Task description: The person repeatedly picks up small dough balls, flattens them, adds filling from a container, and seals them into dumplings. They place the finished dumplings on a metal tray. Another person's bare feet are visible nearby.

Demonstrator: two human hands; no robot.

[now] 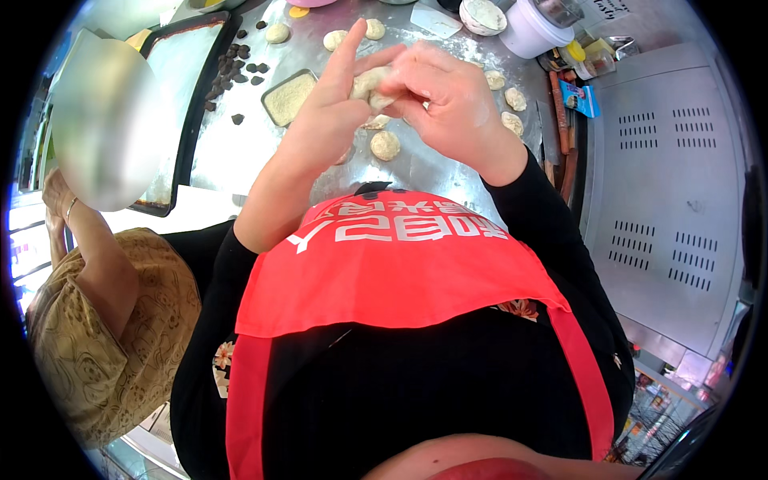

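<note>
Above the metal work table (228, 150), my left hand (336, 102) and my right hand (447, 99) meet around a soft piece of pale dough (371, 85). The left index finger points up and away while its thumb presses the dough's near side. Floury fingers of the right hand pinch the dough from the other side. Just below the hands lies a round dough ball (385, 146). A small metal tray of pale crumbs (289, 99) sits left of the dough, partly behind my left wrist. More dough pieces (515, 99) lie to the right, and dough balls (277, 33) lie beyond.
Dark lumps (228, 63) are scattered near a large black-rimmed baking tray (180, 180) at left. Another person (114, 288) stands beside it. At back right are a bowl of flour (483, 17), a white bucket (531, 30) and jars. A rolling pin (559, 114) lies by a vented metal cabinet (666, 180).
</note>
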